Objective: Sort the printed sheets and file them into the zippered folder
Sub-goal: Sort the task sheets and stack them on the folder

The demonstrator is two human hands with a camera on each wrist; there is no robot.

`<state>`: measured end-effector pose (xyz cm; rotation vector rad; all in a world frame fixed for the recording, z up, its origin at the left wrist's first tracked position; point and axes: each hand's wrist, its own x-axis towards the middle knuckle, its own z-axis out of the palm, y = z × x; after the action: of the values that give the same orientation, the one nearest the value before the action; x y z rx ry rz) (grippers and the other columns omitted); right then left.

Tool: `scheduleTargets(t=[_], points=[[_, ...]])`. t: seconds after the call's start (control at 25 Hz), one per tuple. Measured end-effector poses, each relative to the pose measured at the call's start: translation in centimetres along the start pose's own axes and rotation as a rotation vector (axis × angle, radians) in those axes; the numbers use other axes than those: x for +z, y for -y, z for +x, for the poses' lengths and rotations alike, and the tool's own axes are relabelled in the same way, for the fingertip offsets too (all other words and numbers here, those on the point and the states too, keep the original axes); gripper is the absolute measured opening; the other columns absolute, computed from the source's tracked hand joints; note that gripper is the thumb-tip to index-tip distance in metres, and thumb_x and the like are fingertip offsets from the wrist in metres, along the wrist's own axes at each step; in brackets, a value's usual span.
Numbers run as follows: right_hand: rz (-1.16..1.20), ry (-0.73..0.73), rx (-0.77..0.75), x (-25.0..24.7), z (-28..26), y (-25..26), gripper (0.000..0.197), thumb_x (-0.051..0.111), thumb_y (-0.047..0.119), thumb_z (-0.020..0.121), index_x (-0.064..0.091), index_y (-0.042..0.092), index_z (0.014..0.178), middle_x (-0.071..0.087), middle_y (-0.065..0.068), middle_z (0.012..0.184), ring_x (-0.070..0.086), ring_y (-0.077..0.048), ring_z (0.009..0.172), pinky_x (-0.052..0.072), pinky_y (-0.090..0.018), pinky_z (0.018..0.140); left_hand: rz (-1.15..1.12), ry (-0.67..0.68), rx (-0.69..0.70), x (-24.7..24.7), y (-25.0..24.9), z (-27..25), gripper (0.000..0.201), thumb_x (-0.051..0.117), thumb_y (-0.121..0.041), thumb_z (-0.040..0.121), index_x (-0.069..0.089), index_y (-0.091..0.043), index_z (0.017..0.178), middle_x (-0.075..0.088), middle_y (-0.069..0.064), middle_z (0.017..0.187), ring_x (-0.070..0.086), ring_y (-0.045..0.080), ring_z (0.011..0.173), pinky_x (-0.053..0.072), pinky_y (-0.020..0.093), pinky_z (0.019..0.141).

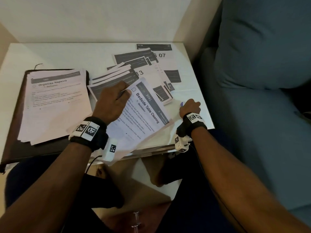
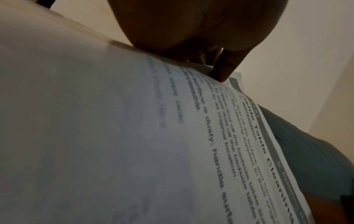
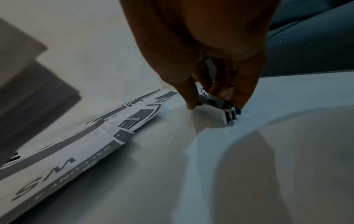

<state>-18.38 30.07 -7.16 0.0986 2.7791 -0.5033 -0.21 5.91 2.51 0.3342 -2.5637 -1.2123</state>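
My left hand [image 1: 114, 100] pinches the top corner of a sheet headed "Bedside Table Cleaning" [image 1: 143, 111] and holds it slanted above the table's front edge. The left wrist view shows my fingers [image 2: 224, 71] gripping that sheet [image 2: 172, 136], with more paper edges under them. A dark zippered folder [image 1: 13, 132] lies open at the left, with a stack topped by "Organize Napkins" [image 1: 55, 105] on it. Loose printed sheets [image 1: 151, 69] lie fanned across the table's middle and back right. My right hand [image 1: 191, 107] rests on the table and grips a small metal stapler [image 3: 220, 104].
The white table [image 1: 50, 52] stands against a pale wall, its front edge over my knees. A blue-grey sofa [image 1: 260, 81] fills the right side, close to the table's right edge. The loose sheets' near edge [image 3: 107, 133] lies left of my right hand.
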Motion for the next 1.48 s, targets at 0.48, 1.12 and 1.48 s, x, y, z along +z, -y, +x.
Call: scheduleTargets(t=[0.48,1.12,1.48], points=[[1.300,0.682,-0.050,-2.9,-11.2,2.8,0.080,0.027,0.083,0.090,0.064,0.029,0.135,0.070,-0.005,0.130,0.064,-0.025,0.122,0.048,-0.049,0.104,-0.629,-0.218,-0.251,-1.8,0.0,0.0,0.022,0.056,-0.014,0.101,0.064,-0.014,0.081,0.071,0.001,0.089,0.064,0.016,0.085,0.055,0.039,0.085],[0.865,0.554,-0.403,10.4,-14.8,26.3,0.030,0.054,-0.006,0.090,0.072,0.011,0.107,0.075,-0.009,0.107,0.070,-0.031,0.097,0.057,-0.053,0.094,-0.165,-0.253,-0.900,-19.4,16.1,-5.0,0.022,0.069,-0.007,0.093,0.067,0.001,0.113,0.067,0.021,0.120,0.064,0.035,0.100,0.050,0.036,0.078],[0.270,0.259,-0.515,17.3,-14.8,28.7,0.035,0.057,0.014,0.098,0.054,0.007,0.132,0.043,-0.015,0.135,0.053,-0.033,0.121,0.049,-0.042,0.105,0.392,-0.111,-0.916,-19.2,21.5,-3.9,0.047,0.067,-0.016,0.094,0.054,-0.002,0.138,0.050,0.023,0.141,0.046,0.041,0.133,0.039,0.045,0.111]])
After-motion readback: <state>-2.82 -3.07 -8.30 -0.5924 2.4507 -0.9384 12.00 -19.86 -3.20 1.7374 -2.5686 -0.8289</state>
